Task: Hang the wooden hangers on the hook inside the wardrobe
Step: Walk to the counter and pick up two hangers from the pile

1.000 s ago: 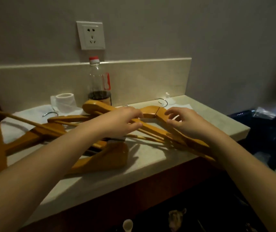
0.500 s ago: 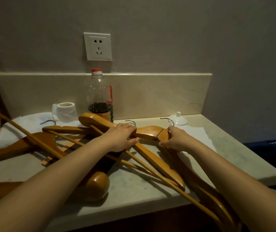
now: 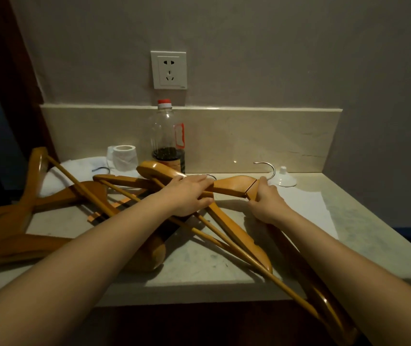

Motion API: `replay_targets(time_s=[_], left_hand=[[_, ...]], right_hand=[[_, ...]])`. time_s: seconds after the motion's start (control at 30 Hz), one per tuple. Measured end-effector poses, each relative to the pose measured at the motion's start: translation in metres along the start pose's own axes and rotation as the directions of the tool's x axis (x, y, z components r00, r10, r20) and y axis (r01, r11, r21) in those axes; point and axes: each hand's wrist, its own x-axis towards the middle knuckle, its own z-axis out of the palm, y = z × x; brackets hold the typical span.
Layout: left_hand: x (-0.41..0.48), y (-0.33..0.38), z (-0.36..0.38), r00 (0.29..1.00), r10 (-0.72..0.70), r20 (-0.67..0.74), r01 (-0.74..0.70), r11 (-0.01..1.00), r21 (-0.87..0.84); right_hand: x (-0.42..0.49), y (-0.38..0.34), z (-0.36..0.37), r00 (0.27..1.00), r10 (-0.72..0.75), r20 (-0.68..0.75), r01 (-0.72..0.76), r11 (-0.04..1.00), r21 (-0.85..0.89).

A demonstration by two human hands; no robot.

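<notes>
Several wooden hangers lie tangled on a pale stone counter (image 3: 364, 236). My left hand (image 3: 189, 193) lies over the middle of one hanger (image 3: 234, 231), fingers extended across its neck and thumb beneath. My right hand (image 3: 266, 201) grips the neck of the rightmost hanger (image 3: 234, 186), just below its metal hook (image 3: 266, 168). That hanger's long arm runs down past the counter's front edge at the lower right. More hangers (image 3: 57, 198) are piled at the left. No wardrobe or hanging hook is in view.
A nearly empty plastic bottle (image 3: 167, 138) with a red cap stands at the backsplash, with a toilet paper roll (image 3: 124, 157) to its left. A white suction cup piece (image 3: 284, 179) sits at the back right. A wall socket (image 3: 169, 69) is above.
The view has tilted and moved closer to the counter. My right hand has closed round the rightmost hanger's neck. My left hand has settled on the middle hanger.
</notes>
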Motion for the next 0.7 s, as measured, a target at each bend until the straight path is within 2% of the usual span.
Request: replay_targets(time_s=[0.23, 0.33, 0.5, 0.7], left_hand=[[-0.007, 0.008, -0.011, 0.989, -0.03, -0.144, 0.028, 0.999, -0.018], [-0.015, 0.014, -0.026, 0.98, -0.014, -0.2, 0.02, 0.999, 0.027], [-0.039, 0.025, -0.06, 0.961, 0.044, -0.273, -0.027, 0.997, 0.067], [-0.084, 0.029, -0.088, 0.962, 0.059, -0.265, -0.057, 0.998, 0.015]], right_hand=[[-0.011, 0.003, -0.023, 0.982, -0.102, -0.16, 0.123, 0.985, 0.124], [-0.024, -0.002, -0.033, 0.964, -0.156, -0.216, 0.194, 0.967, 0.166], [-0.058, -0.018, -0.045, 0.94, -0.238, -0.245, 0.291, 0.933, 0.211], [-0.115, -0.049, -0.048, 0.909, -0.312, -0.277, 0.399, 0.845, 0.357]])
